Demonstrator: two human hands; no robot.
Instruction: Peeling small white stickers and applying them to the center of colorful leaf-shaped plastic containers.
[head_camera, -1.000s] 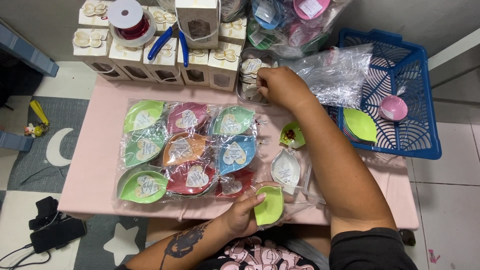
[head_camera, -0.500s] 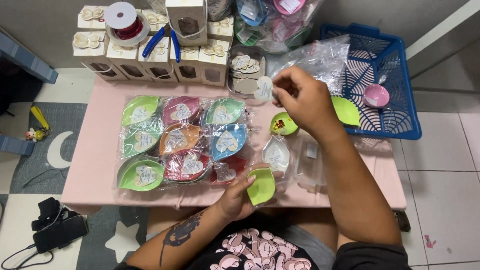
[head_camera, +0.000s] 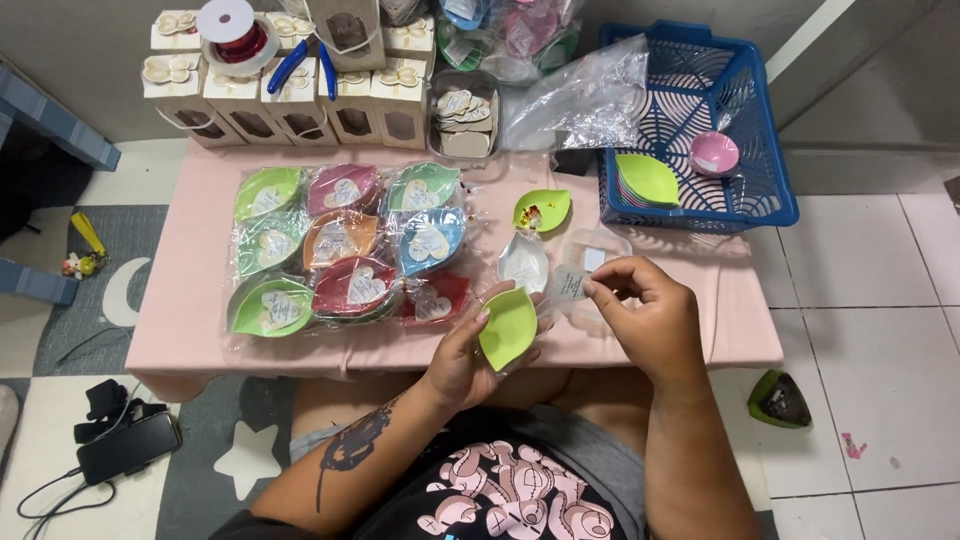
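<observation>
My left hand (head_camera: 462, 352) holds a lime green leaf-shaped dish (head_camera: 507, 327) over the near edge of the pink table (head_camera: 190, 300). Just to its right, my right hand (head_camera: 648, 315) pinches a small white heart-shaped tag (head_camera: 570, 284) between thumb and fingers. A clear wrapped leaf dish (head_camera: 524, 262) lies beyond the hands. Farther back sits a small green leaf dish (head_camera: 542, 209) with tiny red and yellow bits in it.
Several wrapped leaf dishes (head_camera: 340, 245) in green, pink, orange, blue and red cover the table's left half. A tray of heart tags (head_camera: 462, 112), small window boxes (head_camera: 290, 100), a ribbon spool (head_camera: 232, 28) and blue pliers (head_camera: 303, 62) line the back. A blue basket (head_camera: 760, 150) stands right.
My right hand came back from the tag tray at the back to the near edge, now holding a heart tag beside the green dish. The left hand stayed put.
</observation>
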